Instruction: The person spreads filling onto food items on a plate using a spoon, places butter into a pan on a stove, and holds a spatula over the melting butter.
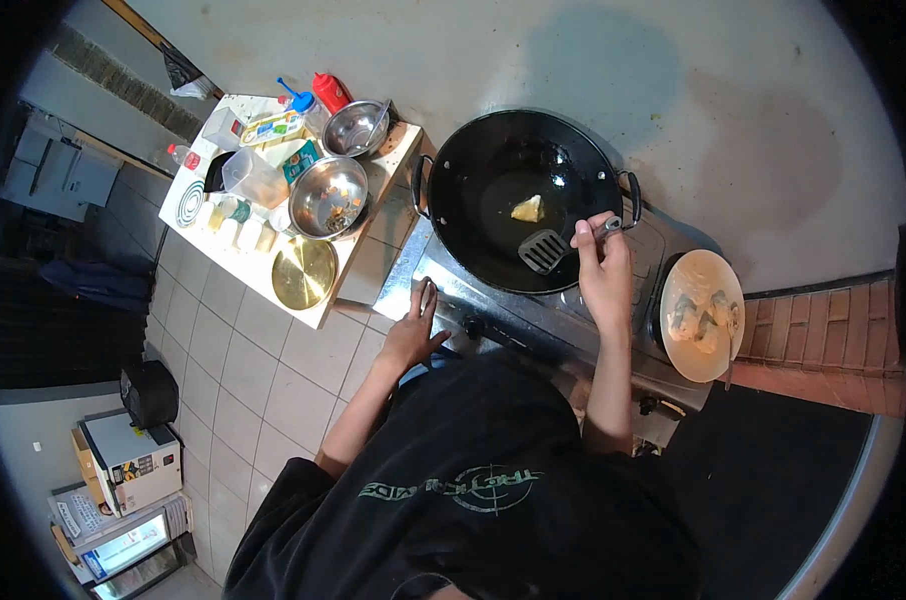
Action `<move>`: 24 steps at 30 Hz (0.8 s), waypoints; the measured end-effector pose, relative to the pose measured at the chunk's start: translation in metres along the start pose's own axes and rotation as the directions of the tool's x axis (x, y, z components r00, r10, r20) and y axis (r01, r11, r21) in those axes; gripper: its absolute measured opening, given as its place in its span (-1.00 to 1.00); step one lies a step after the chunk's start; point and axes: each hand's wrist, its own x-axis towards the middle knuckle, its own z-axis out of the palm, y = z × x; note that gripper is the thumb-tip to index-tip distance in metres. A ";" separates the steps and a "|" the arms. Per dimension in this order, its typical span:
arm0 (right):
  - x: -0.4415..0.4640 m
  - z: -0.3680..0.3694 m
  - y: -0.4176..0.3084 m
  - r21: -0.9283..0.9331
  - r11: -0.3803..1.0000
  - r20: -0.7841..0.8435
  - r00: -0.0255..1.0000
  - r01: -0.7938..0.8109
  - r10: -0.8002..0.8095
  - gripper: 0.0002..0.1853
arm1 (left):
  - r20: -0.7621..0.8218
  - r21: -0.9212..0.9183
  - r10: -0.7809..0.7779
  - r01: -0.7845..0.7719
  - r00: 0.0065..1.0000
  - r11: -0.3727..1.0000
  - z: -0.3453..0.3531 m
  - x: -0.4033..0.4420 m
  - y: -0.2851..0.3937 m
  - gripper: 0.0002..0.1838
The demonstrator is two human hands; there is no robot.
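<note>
My right hand [603, 275] is closed around the handle of a slotted spatula [544, 250]. The spatula's head is over the inside of a large black wok [493, 165], close to a small pale yellow piece of food [528, 209] that looks like egg or dumpling. The wok has two side handles and sits on a metal gas stove [443, 275]. Down at the stove's front left corner, my left hand [413, 335] rests with its fingers stretched out, holding nothing.
Right of the wok stands a pale bowl [713, 355] with several food pieces and a utensil. At left, a wooden table [318, 310] carries a steel bowl [330, 197], another steel bowl [356, 128], a gold-coloured plate [304, 272], a red squeeze bottle [330, 92] and a plastic container [253, 178].
</note>
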 end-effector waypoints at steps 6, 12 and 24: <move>0.000 -0.001 -0.003 -0.019 1.000 0.025 0.999 -0.025 0.025 -0.73 | -0.014 0.009 0.015 -0.015 1.000 1.000 0.000 0.000 0.000 -0.03; 0.000 -0.001 -0.004 -0.024 1.000 0.007 1.000 -0.007 0.008 -0.71 | -0.073 0.037 0.021 -0.018 0.997 0.999 -0.001 -0.003 0.007 -0.04; -0.006 -0.013 -0.004 -0.014 1.000 -0.021 1.000 0.014 -0.014 -0.74 | 0.032 -0.997 -0.744 0.079 0.667 0.028 0.026 0.054 -0.205 -0.75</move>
